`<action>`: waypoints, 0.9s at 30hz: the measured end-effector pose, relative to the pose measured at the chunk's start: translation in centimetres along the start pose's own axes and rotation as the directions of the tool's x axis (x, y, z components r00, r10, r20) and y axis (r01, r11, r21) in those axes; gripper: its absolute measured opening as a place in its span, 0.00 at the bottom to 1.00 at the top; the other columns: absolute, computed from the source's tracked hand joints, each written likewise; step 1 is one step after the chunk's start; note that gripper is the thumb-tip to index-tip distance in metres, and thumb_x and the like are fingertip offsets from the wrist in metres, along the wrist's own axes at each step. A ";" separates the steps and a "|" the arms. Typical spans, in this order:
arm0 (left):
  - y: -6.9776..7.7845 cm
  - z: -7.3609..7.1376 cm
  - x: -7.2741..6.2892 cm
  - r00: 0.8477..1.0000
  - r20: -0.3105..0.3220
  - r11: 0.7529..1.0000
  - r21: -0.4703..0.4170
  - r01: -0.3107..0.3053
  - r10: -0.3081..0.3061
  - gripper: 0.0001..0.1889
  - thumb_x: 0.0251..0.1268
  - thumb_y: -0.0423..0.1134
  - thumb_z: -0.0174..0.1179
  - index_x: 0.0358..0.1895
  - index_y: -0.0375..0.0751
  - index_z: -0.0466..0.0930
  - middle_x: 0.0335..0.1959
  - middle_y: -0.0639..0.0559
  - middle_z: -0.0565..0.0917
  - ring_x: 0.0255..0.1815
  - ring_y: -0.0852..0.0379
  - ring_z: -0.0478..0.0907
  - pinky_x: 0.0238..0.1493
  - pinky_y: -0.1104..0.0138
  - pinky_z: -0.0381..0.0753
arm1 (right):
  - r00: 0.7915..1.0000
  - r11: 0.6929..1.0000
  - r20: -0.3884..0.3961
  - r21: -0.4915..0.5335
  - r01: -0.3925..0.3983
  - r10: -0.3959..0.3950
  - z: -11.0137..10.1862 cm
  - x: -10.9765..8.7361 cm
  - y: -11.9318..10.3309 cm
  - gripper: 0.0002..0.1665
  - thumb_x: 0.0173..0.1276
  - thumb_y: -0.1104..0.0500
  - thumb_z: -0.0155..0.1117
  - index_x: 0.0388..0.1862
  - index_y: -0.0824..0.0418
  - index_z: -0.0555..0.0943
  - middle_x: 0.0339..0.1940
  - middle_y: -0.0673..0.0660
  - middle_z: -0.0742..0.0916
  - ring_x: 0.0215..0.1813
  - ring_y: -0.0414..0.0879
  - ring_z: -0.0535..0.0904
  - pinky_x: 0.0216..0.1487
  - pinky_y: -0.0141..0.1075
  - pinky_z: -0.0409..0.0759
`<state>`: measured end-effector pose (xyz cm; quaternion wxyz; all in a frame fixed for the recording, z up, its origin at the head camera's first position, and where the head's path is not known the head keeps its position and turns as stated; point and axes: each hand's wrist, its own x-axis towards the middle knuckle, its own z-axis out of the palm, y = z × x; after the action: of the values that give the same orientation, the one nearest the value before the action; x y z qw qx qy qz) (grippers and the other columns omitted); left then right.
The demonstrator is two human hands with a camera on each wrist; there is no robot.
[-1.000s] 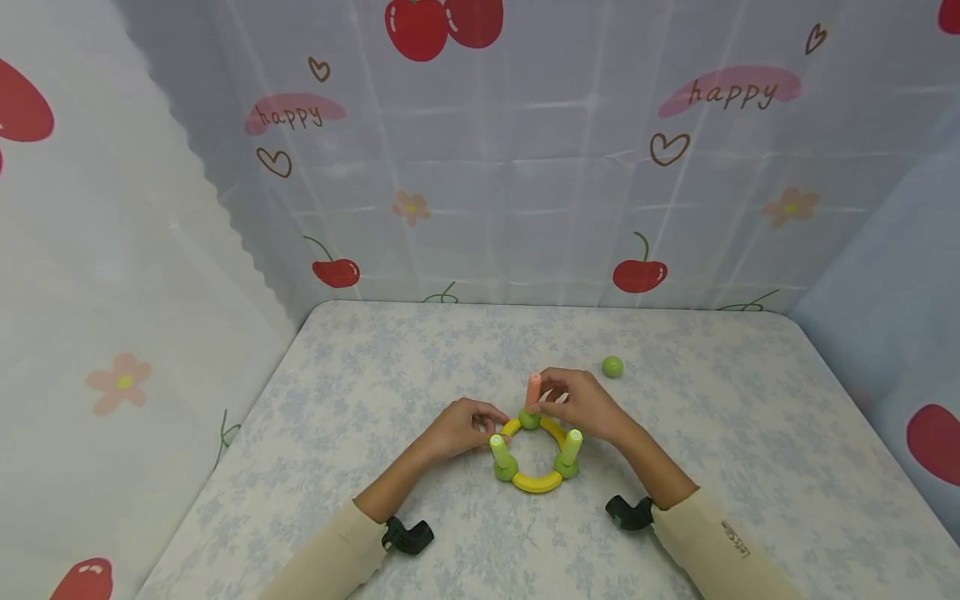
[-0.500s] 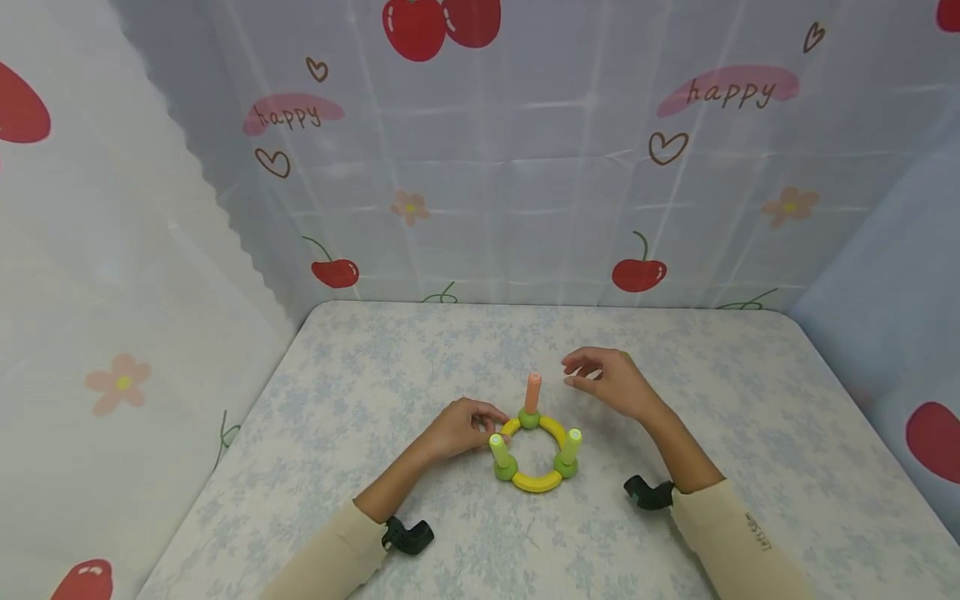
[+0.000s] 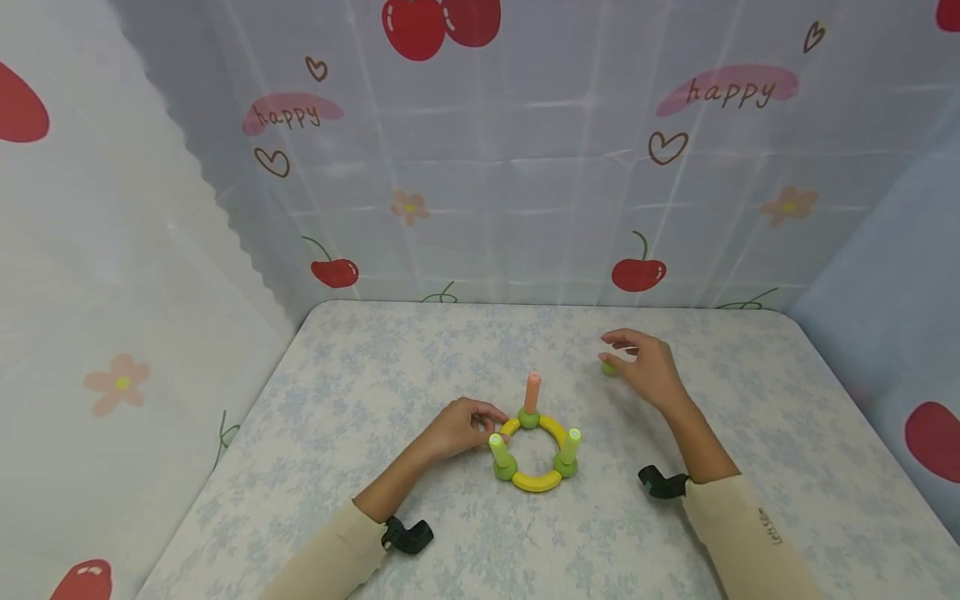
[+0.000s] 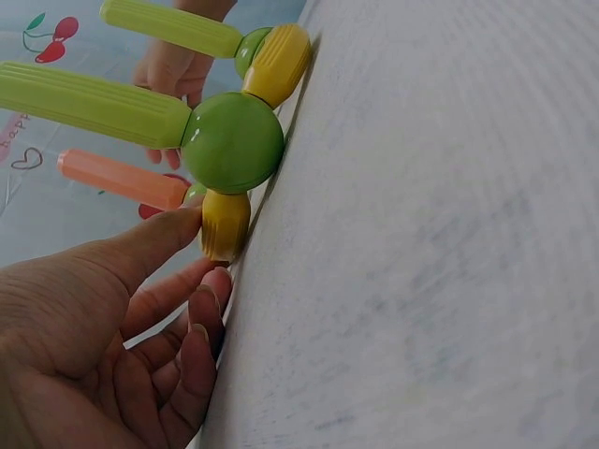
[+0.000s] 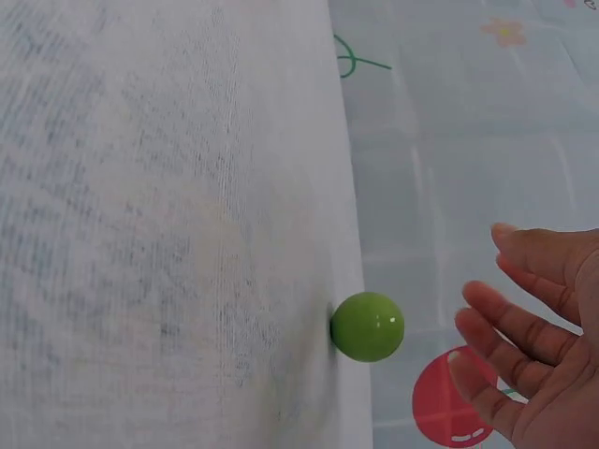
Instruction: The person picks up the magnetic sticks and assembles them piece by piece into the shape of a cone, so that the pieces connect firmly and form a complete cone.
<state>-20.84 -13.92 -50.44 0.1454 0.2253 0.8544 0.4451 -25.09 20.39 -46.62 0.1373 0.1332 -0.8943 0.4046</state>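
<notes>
A toy ring point(image 3: 536, 481) of yellow curved pieces and green balls lies mid-table. An orange stick point(image 3: 532, 392) stands upright on its far ball, and two light-green sticks point(image 3: 497, 450) lean up from the near balls. My left hand point(image 3: 499, 425) is at the ring's left side. In the left wrist view this left hand point(image 4: 206, 251) pinches a yellow curved piece point(image 4: 225, 223) below a green ball point(image 4: 232, 142). My right hand point(image 3: 618, 350) hovers with spread fingers beside a loose green ball point(image 3: 609, 368). The right wrist view shows the loose ball point(image 5: 367, 326) a short gap from that right hand point(image 5: 487, 299).
The table point(image 3: 375, 375) has a pale floral cloth. Cherry-print curtains point(image 3: 525, 167) close it in at the back and on both sides. A black wrist mount point(image 3: 408, 535) sits on the left sleeve, and another mount point(image 3: 662, 482) on the right.
My right hand let go of the orange stick, which stays upright on the ring, and moved right and away to the loose green ball. The left hand has not moved.
</notes>
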 end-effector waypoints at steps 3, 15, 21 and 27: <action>0.0 0.0 0.0 1.000 0.002 1.000 -0.007 0.003 -0.003 0.16 0.62 0.45 0.74 0.50 0.43 0.89 0.29 0.58 0.83 0.21 0.61 0.72 0.23 0.70 0.73 | 0.999 0.999 0.018 -0.029 -0.031 0.031 -0.3 0.1 0.7 0.20 0.67 0.66 0.72 0.57 0.68 0.83 0.55 0.66 0.86 0.57 0.63 0.80 0.58 0.60 0.76; 0.1 0.0 0.0 1.000 0.000 1.000 -0.013 0.007 -0.007 0.15 0.62 0.44 0.74 0.49 0.42 0.89 0.28 0.58 0.83 0.20 0.62 0.71 0.22 0.70 0.73 | 0.977 0.990 0.179 -0.102 -0.100 0.117 -0.1 -0.4 2.0 0.21 0.69 0.68 0.68 0.60 0.71 0.81 0.57 0.69 0.84 0.55 0.66 0.82 0.51 0.57 0.82; 0.1 0.0 0.0 1.000 0.001 1.000 -0.011 0.005 -0.005 0.15 0.62 0.44 0.74 0.49 0.43 0.89 0.29 0.58 0.83 0.20 0.62 0.72 0.22 0.70 0.73 | 0.972 0.996 0.226 -0.077 -0.048 0.065 0.3 -0.6 1.7 0.21 0.65 0.72 0.70 0.57 0.72 0.82 0.52 0.68 0.86 0.48 0.62 0.84 0.49 0.53 0.84; 0.0 0.0 0.0 1.000 0.000 1.000 -0.009 0.003 -0.003 0.15 0.62 0.44 0.74 0.49 0.43 0.89 0.28 0.58 0.83 0.20 0.61 0.71 0.22 0.70 0.73 | 0.961 0.992 0.263 -0.111 -0.062 0.089 0.8 -0.5 1.2 0.18 0.65 0.70 0.71 0.55 0.68 0.84 0.50 0.64 0.87 0.46 0.58 0.84 0.48 0.51 0.84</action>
<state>-20.83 -13.91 -50.43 0.1471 0.2236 0.8527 0.4485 -25.17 20.66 -48.13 0.0067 0.1451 -0.9286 0.3416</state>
